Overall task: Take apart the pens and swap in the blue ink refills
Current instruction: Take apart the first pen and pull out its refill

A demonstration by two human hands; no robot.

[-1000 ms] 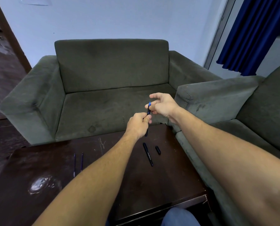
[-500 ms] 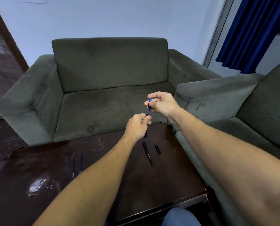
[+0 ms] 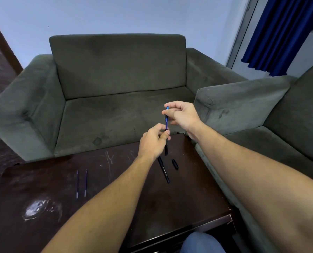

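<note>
Above the far edge of the dark wooden table, both hands hold one pen upright. My left hand grips the black pen barrel, whose lower end sticks out below the fist. My right hand pinches the blue refill, which stands out of the barrel's top, its tip above the fingers. On the table below lie a second black pen and a short black cap. Two thin blue refills lie side by side further left.
A grey-green sofa stands right behind the table, and a second sofa's arm closes the right side. A glossy glare patch marks the table's left front. A blue curtain hangs at the upper right.
My right hand has risen away from the left, and more of the blue refill shows between the two hands. The things on the table have not moved.
</note>
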